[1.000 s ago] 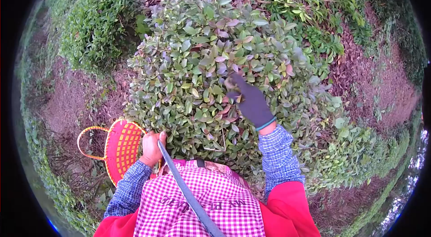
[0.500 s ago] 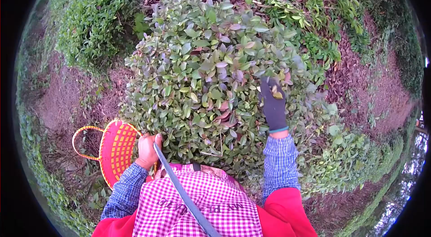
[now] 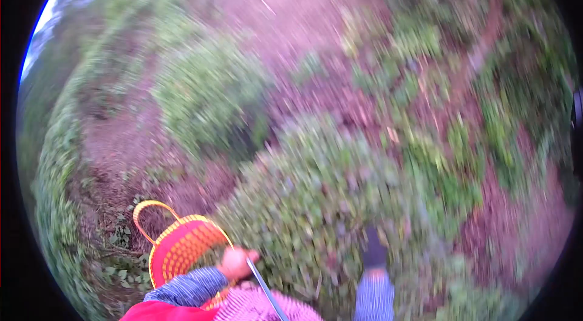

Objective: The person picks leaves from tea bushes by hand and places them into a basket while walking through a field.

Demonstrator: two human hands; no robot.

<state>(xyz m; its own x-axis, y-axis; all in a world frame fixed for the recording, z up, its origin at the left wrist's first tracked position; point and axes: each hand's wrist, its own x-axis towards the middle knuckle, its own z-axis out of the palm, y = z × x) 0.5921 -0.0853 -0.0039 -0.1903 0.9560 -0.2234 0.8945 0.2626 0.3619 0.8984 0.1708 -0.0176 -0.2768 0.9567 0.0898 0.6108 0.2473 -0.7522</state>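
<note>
My left hand (image 3: 238, 262), bare, is closed on the near rim of a red and yellow woven basket (image 3: 167, 263), which hangs tilted at my left side. A grey strap (image 3: 267, 290) runs down from beside that hand across my pink checked apron (image 3: 249, 304). My right hand (image 3: 375, 249), in a dark glove, is at the right part of a leafy bush (image 3: 303, 199). Motion blur smears its fingers, so I cannot make out whether they hold anything.
A second, rounder bush (image 3: 209, 93) grows farther off, up and left. Brown leaf litter (image 3: 322, 93) lies between the plants. A slanting tree trunk (image 3: 490, 26) stands at the upper right, with low green plants (image 3: 434, 169) below it.
The view has tilted up and swung, so the bush, basket and both hands sit lower in the picture, and everything is blurred. My left hand stays on the basket.
</note>
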